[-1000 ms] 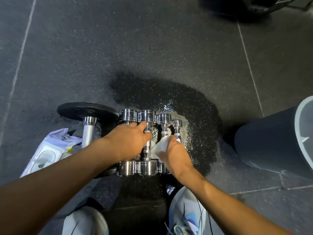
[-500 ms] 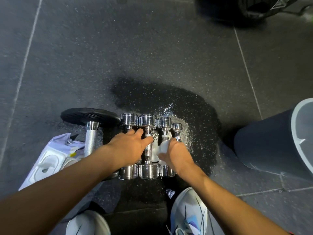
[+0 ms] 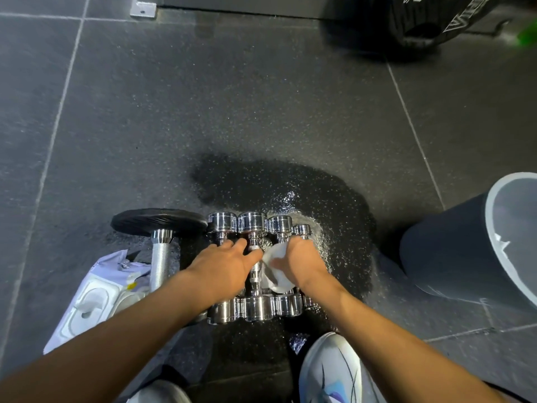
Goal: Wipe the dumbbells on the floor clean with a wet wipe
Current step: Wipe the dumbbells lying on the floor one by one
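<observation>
Several chrome dumbbells point(image 3: 252, 308) lie side by side on the dark rubber floor, heads touching, on a wet patch point(image 3: 319, 199). My left hand point(image 3: 223, 269) rests on top of the left-hand dumbbells, fingers reaching over their handles. My right hand point(image 3: 299, 263) grips a white wet wipe point(image 3: 276, 271) and presses it onto the handle of a dumbbell on the right of the row. A larger dumbbell with a black plate point(image 3: 158, 221) and a knurled bar lies at the left.
A white pack of wet wipes point(image 3: 93, 298) lies at the left beside the large dumbbell. A grey bin point(image 3: 453, 257) lies on its side at the right. A black weight plate point(image 3: 421, 21) is at the back. My white shoes point(image 3: 328, 370) are below.
The view has tilted up and the dumbbells sit lower in frame. My right hand has slid the wipe forward along the handle. My left hand has stayed on the dumbbells.
</observation>
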Tool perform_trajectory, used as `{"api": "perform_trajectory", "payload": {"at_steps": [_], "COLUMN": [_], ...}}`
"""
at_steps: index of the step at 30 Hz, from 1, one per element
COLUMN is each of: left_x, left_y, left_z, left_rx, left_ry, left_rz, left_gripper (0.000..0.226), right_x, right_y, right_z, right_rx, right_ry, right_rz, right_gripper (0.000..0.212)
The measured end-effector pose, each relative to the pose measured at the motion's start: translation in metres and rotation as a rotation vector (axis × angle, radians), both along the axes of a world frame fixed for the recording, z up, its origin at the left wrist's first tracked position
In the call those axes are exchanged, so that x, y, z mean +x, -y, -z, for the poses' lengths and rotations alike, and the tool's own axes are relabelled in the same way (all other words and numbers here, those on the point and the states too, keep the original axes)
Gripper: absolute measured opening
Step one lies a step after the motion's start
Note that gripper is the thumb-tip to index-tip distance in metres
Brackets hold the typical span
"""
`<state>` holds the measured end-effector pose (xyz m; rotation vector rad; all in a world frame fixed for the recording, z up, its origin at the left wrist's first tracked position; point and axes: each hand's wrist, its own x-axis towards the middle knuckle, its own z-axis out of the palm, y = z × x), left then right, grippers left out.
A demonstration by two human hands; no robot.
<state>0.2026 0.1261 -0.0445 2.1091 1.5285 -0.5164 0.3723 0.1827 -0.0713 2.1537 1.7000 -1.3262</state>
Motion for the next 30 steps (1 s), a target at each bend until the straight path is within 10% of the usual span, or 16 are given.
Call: {"api": "perform_trajectory", "payload": {"at_steps": [7, 10, 17, 23, 27, 30], "left_x": [0.0, 0.001, 0.004, 0.008, 0.007, 0.009], "left_y": [0.0, -0.002, -0.001, 0.001, 0.001, 0.001], "left_z": [0.001, 0.003, 0.006, 0.004, 0.006, 0.004], "left_rx": [0.047, 0.047, 0.063, 0.065, 0.075, 0.082], "left_ry": [0.006, 0.011, -0.007, -0.01, 0.008, 0.002], "left_rz": [-0.002, -0.003, -0.018, 0.0, -0.014, -0.015], "left_gripper": [0.057, 0.057, 0.057, 0.055, 0.056, 0.052], "right_x": [0.007, 0.012, -0.001, -0.004, 0.009, 0.007], "right_y": [0.011, 0.017, 0.01, 0.015, 0.029, 0.038], "right_z": [-0.01, -0.018, -0.002, -0.006, 0.016, 0.008], "right_rx": [-0.008, -0.104, 0.07, 0.041, -0.085, -0.126], "right_ry": [0.009, 0.284, 0.056, 0.097, 0.412, 0.203], "right_rz": [-0.191, -0.593, -0.036, -0.146, -0.662, -0.273], "right_gripper": [0.041, 0.045, 0.02, 0.041, 0.06, 0.046]}}
